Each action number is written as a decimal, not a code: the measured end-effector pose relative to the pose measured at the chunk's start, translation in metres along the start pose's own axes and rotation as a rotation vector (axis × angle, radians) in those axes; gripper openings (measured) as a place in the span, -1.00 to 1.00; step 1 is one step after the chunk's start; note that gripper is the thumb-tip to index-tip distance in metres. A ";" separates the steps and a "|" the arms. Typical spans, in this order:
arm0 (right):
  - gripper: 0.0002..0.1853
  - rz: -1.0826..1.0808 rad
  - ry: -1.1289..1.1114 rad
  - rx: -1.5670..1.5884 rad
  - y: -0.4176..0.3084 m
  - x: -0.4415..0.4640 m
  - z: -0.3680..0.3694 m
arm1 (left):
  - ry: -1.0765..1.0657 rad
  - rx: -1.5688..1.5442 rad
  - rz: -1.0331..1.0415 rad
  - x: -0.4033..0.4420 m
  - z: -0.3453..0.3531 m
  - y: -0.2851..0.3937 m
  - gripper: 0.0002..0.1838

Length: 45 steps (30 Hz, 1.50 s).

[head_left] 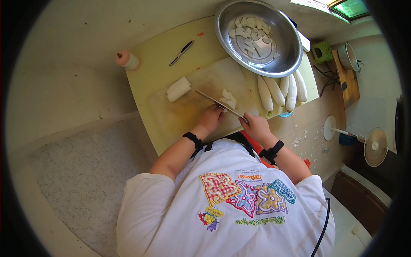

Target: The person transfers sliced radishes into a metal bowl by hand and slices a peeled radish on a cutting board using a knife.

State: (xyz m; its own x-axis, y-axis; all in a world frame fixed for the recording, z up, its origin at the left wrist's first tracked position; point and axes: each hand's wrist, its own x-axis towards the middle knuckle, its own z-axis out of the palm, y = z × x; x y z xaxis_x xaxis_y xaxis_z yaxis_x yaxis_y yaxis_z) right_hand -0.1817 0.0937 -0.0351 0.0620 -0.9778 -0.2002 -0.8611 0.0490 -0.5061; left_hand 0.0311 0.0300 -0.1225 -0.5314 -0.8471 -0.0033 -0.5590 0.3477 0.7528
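My right hand is wrapped round the handle of a kitchen knife, its blade slanting up and left across the cutting board. Close against the blade, the fingers of my left hand are bent over a small piece of white radish, mostly hidden by the hand and knife. Beyond the blade lies a little heap of white slices. Cut lengths of peeled white radish rest on the board's left part.
A large metal basin holding white slices stands at the back right. Several long white radishes lie beside it. A peeler-like tool and a pink-and-white bottle are at the back left. A fan stands on the right.
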 end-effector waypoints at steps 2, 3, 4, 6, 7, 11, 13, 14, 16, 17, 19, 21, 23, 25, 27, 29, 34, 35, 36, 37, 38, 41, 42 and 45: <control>-0.70 -0.019 0.003 0.000 0.001 0.001 0.000 | -0.002 -0.025 -0.007 0.000 0.000 0.000 -0.85; -0.70 -0.019 0.003 0.000 0.000 0.003 -0.001 | -0.001 -0.026 -0.008 0.000 0.000 0.000 -0.85; -0.70 -0.025 -0.016 -0.015 -0.002 0.004 -0.004 | 0.002 -0.016 -0.001 -0.001 0.000 0.001 -0.85; -0.70 -0.028 -0.035 -0.031 -0.005 0.006 -0.008 | 0.005 -0.007 0.007 -0.001 0.000 0.000 -0.85; -0.70 -0.027 -0.054 -0.041 -0.007 0.007 -0.011 | 0.007 0.000 0.008 -0.002 0.001 -0.001 -0.85; -0.71 -0.012 -0.129 -0.064 -0.008 0.010 -0.014 | 0.045 0.020 0.037 -0.004 0.006 -0.007 -0.84; -0.71 -0.021 -0.138 -0.064 -0.007 0.011 -0.013 | 0.028 0.026 0.028 -0.005 0.004 -0.007 -0.83; -0.71 -0.029 -0.144 -0.064 -0.007 0.012 -0.013 | 0.010 0.032 0.022 -0.005 0.003 -0.006 -0.82; -0.72 -0.025 -0.154 -0.069 -0.006 0.013 -0.013 | -0.008 0.033 0.011 -0.004 0.002 -0.006 -0.82; -0.73 -0.022 -0.165 -0.073 -0.006 0.014 -0.012 | -0.027 0.034 -0.001 -0.004 0.001 -0.005 -0.82; -0.73 -0.017 -0.178 -0.074 -0.006 0.015 -0.011 | -0.029 0.034 -0.006 -0.004 0.002 -0.006 -0.81; -0.73 -0.009 -0.188 -0.076 -0.006 0.014 -0.009 | -0.033 0.033 -0.008 -0.005 0.003 -0.007 -0.81; -0.74 0.006 -0.187 -0.059 -0.006 0.014 -0.007 | 0.012 0.019 0.023 -0.005 0.004 -0.007 -0.80; -0.74 0.006 -0.192 -0.062 -0.005 0.014 -0.006 | 0.007 0.020 0.017 -0.006 0.004 -0.007 -0.79; -0.74 0.006 -0.199 -0.064 -0.003 0.015 -0.003 | 0.000 0.020 0.011 -0.005 0.004 -0.008 -0.79; -0.74 -0.010 -0.172 -0.054 -0.001 0.015 0.002 | 0.011 0.026 0.020 -0.005 0.005 -0.008 -0.79; -0.76 -0.029 -0.166 -0.022 0.004 0.020 0.016 | 0.047 0.027 0.028 -0.004 0.004 -0.007 -0.80; -0.76 -0.019 -0.160 -0.021 0.005 0.021 0.017 | 0.037 0.021 0.023 -0.004 0.003 -0.007 -0.80; -0.76 -0.018 -0.160 -0.021 0.005 0.022 0.017 | 0.036 0.021 0.023 -0.004 0.004 -0.008 -0.80; -0.76 -0.019 -0.164 -0.020 0.005 0.022 0.015 | 0.060 0.004 0.038 -0.004 0.006 -0.008 -0.79; -0.76 -0.022 -0.168 -0.018 0.006 0.023 0.014 | 0.086 -0.012 0.052 -0.003 0.007 -0.008 -0.79; -0.75 -0.026 -0.164 -0.025 0.007 0.026 0.014 | 0.009 -0.004 0.012 -0.003 0.008 -0.013 -0.80; -0.75 -0.027 -0.164 -0.026 0.007 0.026 0.015 | 0.010 -0.003 0.012 -0.003 0.008 -0.012 -0.80; -0.73 -0.039 -0.148 -0.027 0.008 0.023 0.017 | 0.065 0.002 0.036 -0.004 0.009 -0.010 -0.81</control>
State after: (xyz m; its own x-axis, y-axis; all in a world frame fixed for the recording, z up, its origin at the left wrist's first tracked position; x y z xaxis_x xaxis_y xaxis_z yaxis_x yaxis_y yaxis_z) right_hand -0.1782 0.0748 -0.0582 0.1674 -0.9380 -0.3036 -0.8696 0.0046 -0.4938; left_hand 0.0331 0.0339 -0.1358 -0.5084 -0.8585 0.0665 -0.5414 0.3788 0.7506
